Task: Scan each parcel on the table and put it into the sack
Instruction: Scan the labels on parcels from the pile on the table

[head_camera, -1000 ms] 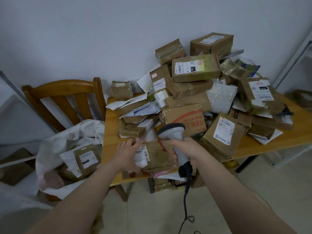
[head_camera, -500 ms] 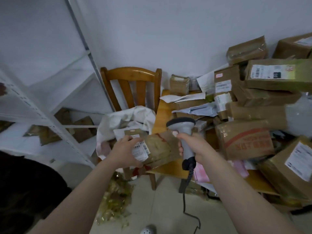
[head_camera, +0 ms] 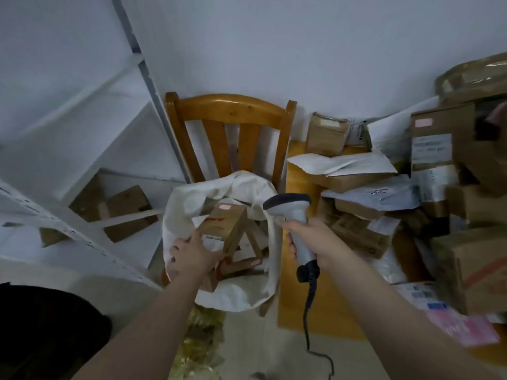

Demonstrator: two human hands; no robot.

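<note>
Left hand [head_camera: 192, 256] lowers a small brown cardboard parcel [head_camera: 229, 224] into the open mouth of the white fabric sack [head_camera: 227, 293], while the right hand [head_camera: 315, 242] is clenched round the handle of a grey handheld barcode scanner [head_camera: 290, 208].

The left hand grasps the parcel by its near end, thumb on the upper face. The parcel is tilted over other boxes already inside the sack. The sack sits on an orange-brown wooden chair [head_camera: 230, 108], whose back rises behind it. Its right rim lies just beside the edge of the yellow wooden counter [head_camera: 297, 300]. The scanner is above that rim, and its dark cable [head_camera: 308, 311] hangs to the floor. A heap of brown boxes and pale mailers [head_camera: 356, 182] crowds the counter on the right. White metal shelving [head_camera: 82, 239] stands to the left of the chair. Open floor lies between the arms.
</note>
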